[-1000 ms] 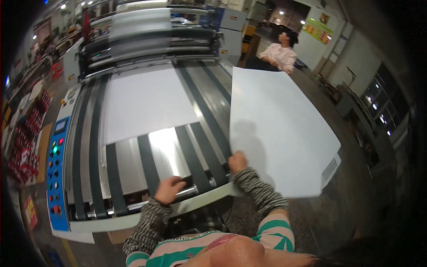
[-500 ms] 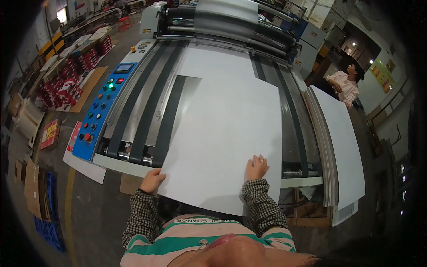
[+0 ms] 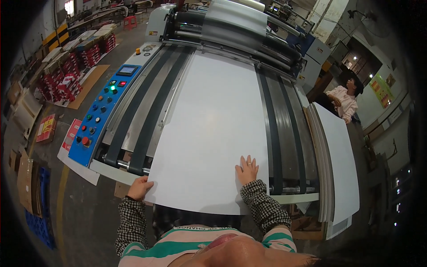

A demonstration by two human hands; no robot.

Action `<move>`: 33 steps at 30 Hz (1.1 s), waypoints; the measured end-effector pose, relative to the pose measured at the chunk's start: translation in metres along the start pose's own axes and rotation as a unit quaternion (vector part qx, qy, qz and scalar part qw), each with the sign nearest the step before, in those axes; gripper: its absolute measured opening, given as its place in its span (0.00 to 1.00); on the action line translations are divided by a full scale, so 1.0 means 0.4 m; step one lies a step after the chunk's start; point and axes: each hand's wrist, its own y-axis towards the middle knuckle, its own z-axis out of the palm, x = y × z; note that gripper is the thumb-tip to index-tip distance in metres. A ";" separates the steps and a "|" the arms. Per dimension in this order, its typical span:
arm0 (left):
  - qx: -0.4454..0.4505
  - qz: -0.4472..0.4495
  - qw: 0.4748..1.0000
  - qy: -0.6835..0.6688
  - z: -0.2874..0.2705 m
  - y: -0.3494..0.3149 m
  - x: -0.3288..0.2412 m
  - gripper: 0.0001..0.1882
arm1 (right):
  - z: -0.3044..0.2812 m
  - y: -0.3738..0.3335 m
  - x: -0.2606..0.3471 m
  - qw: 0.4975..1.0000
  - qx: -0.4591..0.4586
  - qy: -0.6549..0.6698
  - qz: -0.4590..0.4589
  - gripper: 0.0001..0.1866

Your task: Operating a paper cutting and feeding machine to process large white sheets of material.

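Observation:
A large white sheet [image 3: 209, 129] lies lengthwise over the dark belts [image 3: 147, 129] of a roller machine [image 3: 240, 40]. Its far end reaches up to the rollers, and its near edge overhangs the machine's front. My left hand [image 3: 140, 188] is closed on the sheet's near left corner, thumb on top. Near the right edge, my right hand [image 3: 247, 170] rests flat on the sheet with its fingers spread. A ring shows on one finger of that hand.
Left of the belts runs a blue control panel [image 3: 102, 111] with buttons and a small screen. A thick stack of white sheets [image 3: 340, 164] stands at the right, with another person [image 3: 344, 98] behind it. Red-and-white bundles [image 3: 69, 84] and a blue pallet [image 3: 40, 227] are on the left floor.
The sheet has turned and shifted left, so its sides now run in line with the belts. Both my hands have moved left with it, the left one still gripping the corner.

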 end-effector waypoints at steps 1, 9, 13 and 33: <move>-0.009 0.002 1.000 0.017 0.003 0.015 -0.020 0.11 | -0.001 0.028 0.005 1.000 -0.001 -0.001 0.000 0.28; -0.298 0.248 0.892 0.233 0.052 0.176 -0.136 0.13 | -0.034 0.264 -0.055 0.983 -0.069 0.117 -0.124 0.20; -0.229 0.241 0.922 0.202 0.057 0.217 -0.132 0.10 | -0.059 0.283 -0.285 0.935 -0.278 0.089 -0.202 0.07; -0.117 0.240 0.888 0.374 0.210 0.103 -0.177 0.14 | -0.445 -0.316 -1.004 0.675 -0.409 -0.400 0.466 0.15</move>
